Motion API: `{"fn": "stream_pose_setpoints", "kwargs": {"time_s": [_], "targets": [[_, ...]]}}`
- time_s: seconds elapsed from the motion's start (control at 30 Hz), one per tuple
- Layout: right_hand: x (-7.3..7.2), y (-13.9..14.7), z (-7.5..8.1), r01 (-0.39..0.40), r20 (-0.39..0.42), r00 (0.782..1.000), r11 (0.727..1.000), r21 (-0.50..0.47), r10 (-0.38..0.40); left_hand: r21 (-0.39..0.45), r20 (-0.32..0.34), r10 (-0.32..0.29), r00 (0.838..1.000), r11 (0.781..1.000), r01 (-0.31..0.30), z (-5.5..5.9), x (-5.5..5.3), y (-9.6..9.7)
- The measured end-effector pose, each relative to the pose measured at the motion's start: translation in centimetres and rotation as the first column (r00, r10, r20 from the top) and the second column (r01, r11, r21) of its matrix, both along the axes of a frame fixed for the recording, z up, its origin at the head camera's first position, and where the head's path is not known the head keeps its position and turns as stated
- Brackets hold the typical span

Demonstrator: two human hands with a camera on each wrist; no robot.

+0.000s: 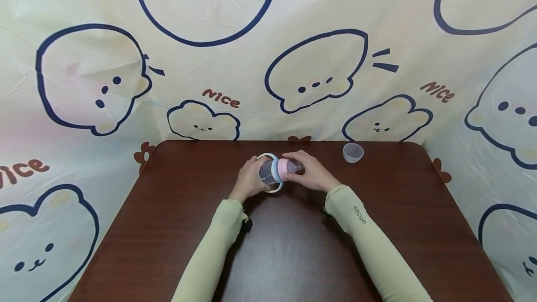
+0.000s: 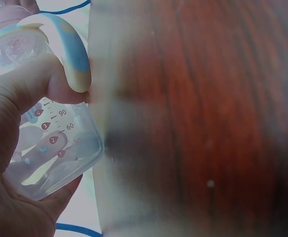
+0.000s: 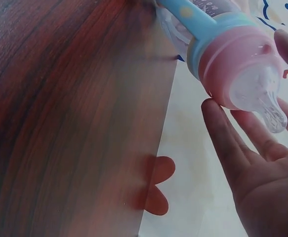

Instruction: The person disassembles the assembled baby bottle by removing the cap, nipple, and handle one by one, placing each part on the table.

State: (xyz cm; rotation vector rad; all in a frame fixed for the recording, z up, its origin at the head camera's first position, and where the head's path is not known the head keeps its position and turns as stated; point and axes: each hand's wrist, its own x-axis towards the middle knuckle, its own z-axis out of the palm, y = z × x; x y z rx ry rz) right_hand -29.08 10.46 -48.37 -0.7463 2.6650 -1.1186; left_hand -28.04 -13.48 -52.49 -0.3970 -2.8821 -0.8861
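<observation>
A clear baby bottle [image 1: 266, 172] with measuring marks lies tilted between both hands. My left hand [image 1: 250, 178] grips its body, thumb across the near side in the left wrist view. A blue-and-cream handle ring [image 2: 67, 47] loops past that thumb. My right hand [image 1: 311, 171] holds the pink collar [image 3: 235, 64] at the other end, fingertips on one side and thumb by the opposite edge. From the collar a clear nipple [image 3: 269, 108] points toward the right palm. In the left wrist view, fingers show through the bottle wall.
A small translucent cup-shaped cap [image 1: 353, 152] stands at the table's back right. The brown wooden table [image 1: 285, 255] ends at a cloth backdrop [image 1: 251, 69] printed with cartoon bears, which also rises along both sides.
</observation>
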Motion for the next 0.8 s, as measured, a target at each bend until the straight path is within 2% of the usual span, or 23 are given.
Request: {"fn": "stream_pose_setpoints", "kwargs": {"time_s": [0.37,0.8], "targets": [[-0.02,-0.36,-0.3,0.027,0.022,0.999,1.0,-0.009,-0.027,-0.011,0.009,-0.004,1.0,1.0,0.004,0.16,-0.06,0.18],[-0.18,-0.38,-0.53,-0.003,-0.018,1.0,1.0,0.008,0.003,-0.025,0.015,0.001,1.0,1.0,-0.001,0.22,-0.06,0.2]]}}
